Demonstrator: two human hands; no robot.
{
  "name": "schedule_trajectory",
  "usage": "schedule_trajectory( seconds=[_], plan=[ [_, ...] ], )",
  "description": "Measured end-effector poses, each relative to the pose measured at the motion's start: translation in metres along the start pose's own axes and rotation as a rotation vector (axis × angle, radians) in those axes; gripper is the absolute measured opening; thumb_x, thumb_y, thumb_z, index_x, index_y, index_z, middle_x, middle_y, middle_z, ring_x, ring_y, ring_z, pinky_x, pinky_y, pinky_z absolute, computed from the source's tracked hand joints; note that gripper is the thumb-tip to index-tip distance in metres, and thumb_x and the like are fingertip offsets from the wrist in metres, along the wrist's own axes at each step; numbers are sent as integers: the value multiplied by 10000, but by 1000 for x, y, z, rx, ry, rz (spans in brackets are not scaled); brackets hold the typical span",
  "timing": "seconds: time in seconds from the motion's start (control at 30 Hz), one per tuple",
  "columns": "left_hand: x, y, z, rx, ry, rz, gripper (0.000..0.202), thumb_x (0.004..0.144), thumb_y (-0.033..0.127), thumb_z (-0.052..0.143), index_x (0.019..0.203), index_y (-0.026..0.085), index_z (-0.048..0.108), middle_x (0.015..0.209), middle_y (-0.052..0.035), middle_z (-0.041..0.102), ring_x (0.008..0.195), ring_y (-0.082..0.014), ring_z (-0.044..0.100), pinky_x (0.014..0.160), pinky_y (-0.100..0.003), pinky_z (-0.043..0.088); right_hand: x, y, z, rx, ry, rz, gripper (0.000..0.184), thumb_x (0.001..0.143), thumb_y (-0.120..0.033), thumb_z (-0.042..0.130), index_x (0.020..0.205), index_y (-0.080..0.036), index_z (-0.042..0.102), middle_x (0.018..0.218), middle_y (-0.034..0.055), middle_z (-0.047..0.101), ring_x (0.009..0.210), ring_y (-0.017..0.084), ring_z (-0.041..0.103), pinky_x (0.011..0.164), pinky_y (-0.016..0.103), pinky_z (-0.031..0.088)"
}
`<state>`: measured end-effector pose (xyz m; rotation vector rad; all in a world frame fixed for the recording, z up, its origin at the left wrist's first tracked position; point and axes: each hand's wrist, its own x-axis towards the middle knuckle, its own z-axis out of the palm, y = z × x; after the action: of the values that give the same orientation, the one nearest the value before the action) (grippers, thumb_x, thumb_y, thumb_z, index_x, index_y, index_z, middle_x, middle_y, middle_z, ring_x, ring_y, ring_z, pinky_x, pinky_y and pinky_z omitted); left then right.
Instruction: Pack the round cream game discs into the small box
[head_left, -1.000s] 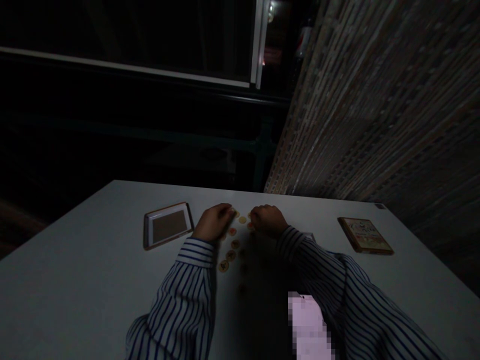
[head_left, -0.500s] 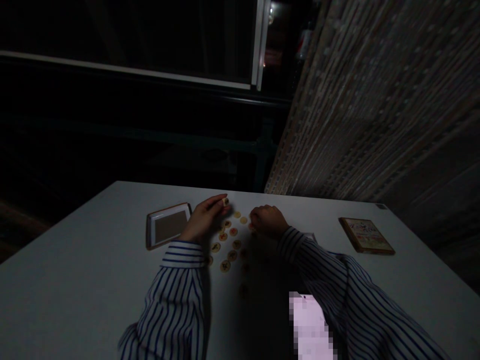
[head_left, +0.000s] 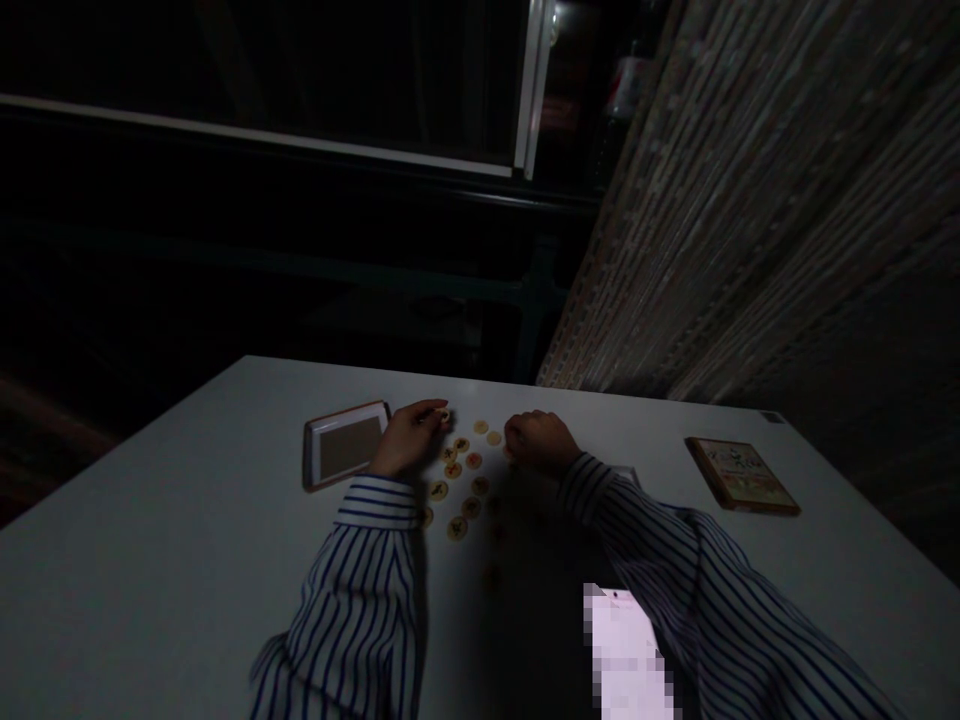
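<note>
Round Chinese chess pieces [head_left: 471,507] lie scattered in the middle of the white table, most with dark characters and some with red ones. My left hand [head_left: 407,436] pinches a chess piece [head_left: 445,415] between thumb and fingertips, just above the far left side of the group. On the group's right, my right hand [head_left: 541,440] is closed, low over the table, with its fingertips turned down and away from view. A piece shows partly beside its fingers; whether they grip anything is hidden.
An open shallow tin tray [head_left: 309,457] lies left of my left hand. A flat printed box [head_left: 742,476] sits at the right. A lit phone [head_left: 628,655] lies near the front, beside my right sleeve. Beyond the table hangs a string curtain [head_left: 645,230].
My left hand has drawn the held piece slightly left and down, away from the others. The right hand stays nearly in place. The whole view has shifted a little.
</note>
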<state>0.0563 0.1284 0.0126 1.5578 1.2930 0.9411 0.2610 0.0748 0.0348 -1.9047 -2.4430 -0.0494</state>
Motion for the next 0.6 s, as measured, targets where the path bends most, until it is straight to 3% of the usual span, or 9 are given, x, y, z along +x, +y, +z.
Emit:
schedule_trajectory(
  seconds=[0.13, 0.27, 0.6],
  plan=[
    [3, -9, -3, 270, 41, 32, 456, 700, 354, 520, 1096, 128, 533, 941, -99, 649, 823, -183, 604, 734, -282, 460, 2, -1, 1, 2, 2, -12, 306, 839, -260, 311, 899, -179, 600, 910, 76, 635, 847, 177, 543, 733, 282, 337],
    [1, -14, -6, 517, 62, 88, 388, 733, 349, 467, 1046, 139, 562, 988, -107, 634, 872, -195, 589, 746, -270, 441, 5, -1, 3, 3, 7, -28, 309, 836, -262, 311, 908, -176, 598, 907, 81, 635, 840, 177, 543, 738, 284, 338],
    [-10, -2, -3, 807, 56, 116, 313, 770, 330, 418, 943, 156, 612, 917, -118, 627, 846, -209, 577, 724, -272, 418, 22, -2, 2, 23, -47, -31, 307, 838, -275, 314, 971, -192, 578, 969, 68, 621, 897, 179, 524, 750, 286, 328]
  ],
)
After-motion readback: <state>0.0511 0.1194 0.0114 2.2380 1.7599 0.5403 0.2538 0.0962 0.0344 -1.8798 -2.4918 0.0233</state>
